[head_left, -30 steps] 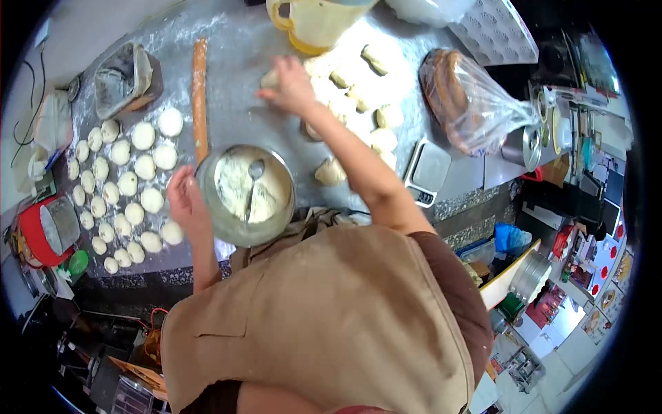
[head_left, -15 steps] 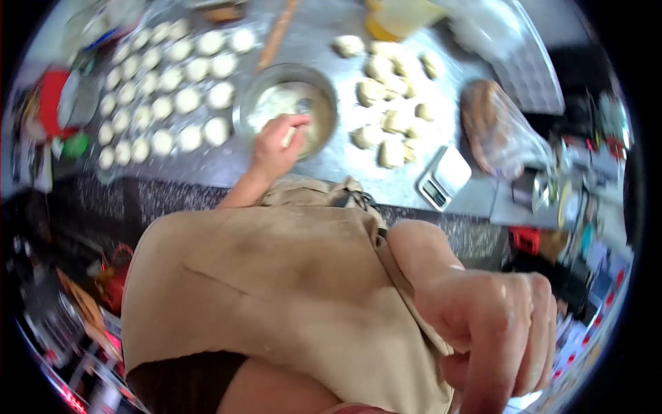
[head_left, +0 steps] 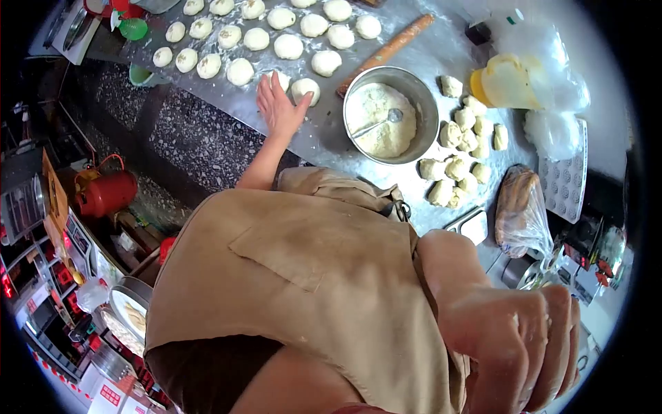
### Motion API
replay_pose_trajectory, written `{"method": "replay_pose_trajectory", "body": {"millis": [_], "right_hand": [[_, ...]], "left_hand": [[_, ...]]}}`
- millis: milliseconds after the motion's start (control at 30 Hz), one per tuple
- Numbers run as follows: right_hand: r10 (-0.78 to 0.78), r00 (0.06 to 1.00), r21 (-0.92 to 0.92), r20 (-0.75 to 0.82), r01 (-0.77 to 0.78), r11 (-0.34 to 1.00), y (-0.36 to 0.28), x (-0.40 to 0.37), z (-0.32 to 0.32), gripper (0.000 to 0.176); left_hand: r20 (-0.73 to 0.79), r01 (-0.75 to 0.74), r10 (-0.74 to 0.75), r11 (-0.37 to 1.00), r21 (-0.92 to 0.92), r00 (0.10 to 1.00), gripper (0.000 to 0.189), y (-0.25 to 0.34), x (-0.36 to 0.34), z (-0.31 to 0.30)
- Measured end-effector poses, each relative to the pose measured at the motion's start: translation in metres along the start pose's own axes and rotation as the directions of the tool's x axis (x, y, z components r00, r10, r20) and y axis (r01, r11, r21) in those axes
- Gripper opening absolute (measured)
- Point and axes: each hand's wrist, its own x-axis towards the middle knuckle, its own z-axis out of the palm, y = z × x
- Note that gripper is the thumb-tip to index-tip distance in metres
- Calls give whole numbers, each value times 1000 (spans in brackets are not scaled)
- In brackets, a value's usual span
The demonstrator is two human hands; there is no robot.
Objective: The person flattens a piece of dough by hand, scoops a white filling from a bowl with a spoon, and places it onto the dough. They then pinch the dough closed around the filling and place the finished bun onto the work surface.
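Note:
My left hand is open with its fingers spread, palm down over the near edge of the round white dough pieces. Its thumb overlaps one dough round, and another lies partly hidden behind the fingers. Close to the camera, my right hand is curled closed in front of the apron; what its fingers hold, if anything, is hidden. To the right of my left hand stands a metal bowl of pale flour-like powder, with a metal spoon lying in it.
A wooden rolling pin lies behind the bowl. Rough dough lumps sit to its right, near a white scale, a bagged brown loaf and a yellow-bottomed jug. A red gas cylinder stands at left.
My left hand has moved from over the bowl leftward to the dough rounds, and its fingers have spread. The view has turned. My right hand stays curled near the camera.

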Motion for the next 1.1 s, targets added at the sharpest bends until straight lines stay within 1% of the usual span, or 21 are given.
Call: {"method": "replay_pose_trajectory", "body": {"millis": [67,100,200,233,300,333,400,433,467,500,533,567,600,633,700,733,800,833,900,1000,1100], "right_hand": [[144,979,-1,-141,-145,989,0,15,4,39],[208,954,3,-214,-212,977,0,18,5,46],[188,976,-63,-106,-195,979,-4,11,1,48],[187,976,-64,-108,-195,979,-5,15,1,48],[315,925,-69,-215,-336,939,-3,31,1,47],[313,925,-69,-216,-334,940,2,30,-1,47],[63,984,-198,-168,-96,975,12,28,-6,47],[60,983,-199,-171,-94,976,6,34,4,47],[148,853,-234,-500,-297,926,-4,44,23,47],[178,611,-192,-771,-490,850,-10,49,33,47],[175,609,-190,-774,-486,853,-5,44,19,47],[76,858,-192,-507,-198,961,7,36,-5,46],[-107,975,-90,-196,91,992,12,30,-20,45],[-113,973,-93,-202,96,991,9,28,-21,45],[-31,979,-58,-202,19,998,-5,23,-24,45],[13,980,-40,-201,-21,999,-13,20,-23,44],[100,976,-3,-192,-103,995,-25,17,-22,43],[96,976,-7,-194,-99,995,-24,17,-18,43],[-117,911,-327,-396,-21,945,-20,20,-10,42],[-37,942,-163,-333,-19,987,-34,23,-29,35],[-7,944,-101,-329,-28,995,-49,26,-41,30]], "left_hand": [[22,49,-52,993,107,998,91,3,3,9],[42,76,-79,994,80,996,92,2,3,15],[93,96,-107,989,111,990,91,-4,-1,21],[95,96,-106,989,111,990,91,-5,-3,22],[111,85,-97,990,110,989,91,-7,-4,21],[112,83,-96,990,112,989,91,-7,-4,20],[122,60,-75,991,120,990,90,-7,-4,20],[125,58,-73,991,122,989,90,-8,-4,21],[120,54,-68,991,120,990,90,-8,-5,22],[115,49,-63,992,119,991,89,-7,-5,22],[120,45,-60,991,123,991,89,-4,-6,20],[114,55,-75,985,166,991,83,2,-6,18],[109,64,-88,976,208,990,77,9,-3,17],[116,59,-85,976,211,990,77,15,0,17],[130,-268,247,945,187,960,59,26,10,22],[136,-270,247,945,187,959,59,26,13,29],[225,-416,367,880,230,903,43,26,22,43],[227,-420,372,878,228,900,43,26,27,48],[164,-369,344,915,161,925,35,27,42,55],[168,-371,363,929,15,916,34,46,78,61],[122,-503,490,855,125,863,35,54,99,81]]}}
